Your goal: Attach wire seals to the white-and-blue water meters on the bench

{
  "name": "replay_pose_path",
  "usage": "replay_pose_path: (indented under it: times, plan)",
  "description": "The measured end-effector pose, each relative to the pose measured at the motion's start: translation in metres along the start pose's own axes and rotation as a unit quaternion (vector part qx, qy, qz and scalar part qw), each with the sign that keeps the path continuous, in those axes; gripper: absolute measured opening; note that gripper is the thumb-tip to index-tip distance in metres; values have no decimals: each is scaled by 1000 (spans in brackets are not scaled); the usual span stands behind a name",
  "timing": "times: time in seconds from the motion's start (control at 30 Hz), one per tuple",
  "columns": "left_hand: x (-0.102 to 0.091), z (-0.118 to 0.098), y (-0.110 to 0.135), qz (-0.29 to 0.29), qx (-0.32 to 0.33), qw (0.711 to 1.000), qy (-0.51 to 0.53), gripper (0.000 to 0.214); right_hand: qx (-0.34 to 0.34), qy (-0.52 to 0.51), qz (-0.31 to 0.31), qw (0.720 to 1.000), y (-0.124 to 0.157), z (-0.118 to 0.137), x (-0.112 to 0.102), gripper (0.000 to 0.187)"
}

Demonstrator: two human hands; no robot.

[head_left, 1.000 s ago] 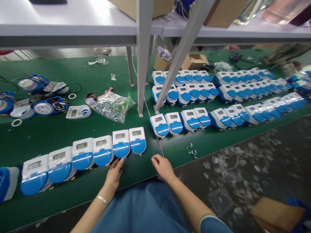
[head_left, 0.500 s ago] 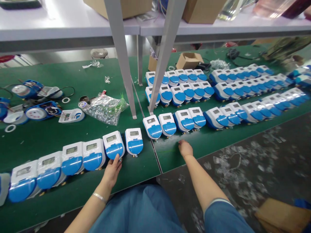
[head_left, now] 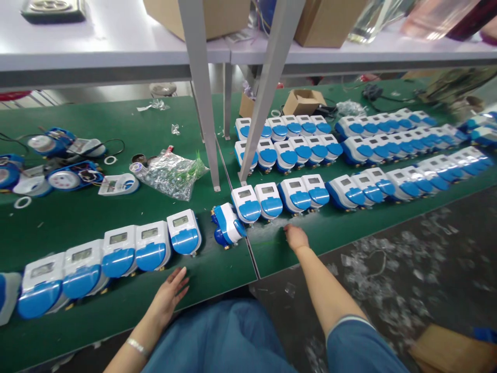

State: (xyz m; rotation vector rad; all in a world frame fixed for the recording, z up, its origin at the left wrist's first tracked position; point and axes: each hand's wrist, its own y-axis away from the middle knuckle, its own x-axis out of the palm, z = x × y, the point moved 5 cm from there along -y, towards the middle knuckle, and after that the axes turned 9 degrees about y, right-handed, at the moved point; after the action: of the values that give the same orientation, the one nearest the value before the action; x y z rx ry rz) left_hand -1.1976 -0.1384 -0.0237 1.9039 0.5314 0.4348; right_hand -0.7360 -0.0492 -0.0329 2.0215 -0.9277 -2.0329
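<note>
My left hand (head_left: 171,292) is over the near side of the green bench, holding nothing, with its fingers apart. Just above it stands a white-and-blue meter (head_left: 184,232) with a small display, not touched by the hand. To the right, another meter (head_left: 230,225) lies tipped on its side, its blue body and brass-coloured fittings showing, close to an upright meter (head_left: 247,203). My right hand (head_left: 297,238) rests on the bench below the right-hand row, fingers curled in; whatever is inside them, if anything, is hidden.
Several meters (head_left: 287,155) stand in rows at the right. A clear plastic bag of small parts (head_left: 166,173) and opened meters (head_left: 64,178) lie at the back left. Metal posts (head_left: 202,93) hold up a shelf (head_left: 116,57). Plastic scraps (head_left: 388,269) litter the floor.
My left hand has let go of a meter and drawn back toward me, opening. The meter at the bench seam was upright and now lies tipped. My right hand has hardly moved.
</note>
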Motion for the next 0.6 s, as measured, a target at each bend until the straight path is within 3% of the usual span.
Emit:
replay_pose_path:
  times: [0.1, 0.17, 0.2, 0.23, 0.3, 0.37, 0.47, 0.6]
  plan:
    - [3, -4, 1, -10, 28, 999, 14, 42, -9, -51, -121, 991, 23, 5, -25, 26]
    - [9, -10, -3, -9, 52, 998, 29, 43, 17, -177, -206, 962, 48, 12, -36, 23]
    - [14, -13, -7, -4, 61, 998, 34, 43, 32, -264, -213, 940, 60, 18, -34, 21]
    - [19, -16, -11, 2, 68, 997, 38, 42, 42, -358, -183, 915, 70, 28, -28, 21]
    - [31, -23, -19, 16, 79, 996, 42, 38, 39, -527, -61, 847, 85, 60, -7, 22]
    - [42, -30, -25, 22, 90, 995, 42, 35, 6, -612, 12, 791, 93, 93, 7, 24]
    - [56, -38, -31, 19, 104, 994, 30, 33, -31, -642, -14, 766, 89, 117, 12, 29]
    - [63, -42, -36, 28, 117, 992, 22, 37, 21, -691, -89, 717, 73, 113, 18, 29]
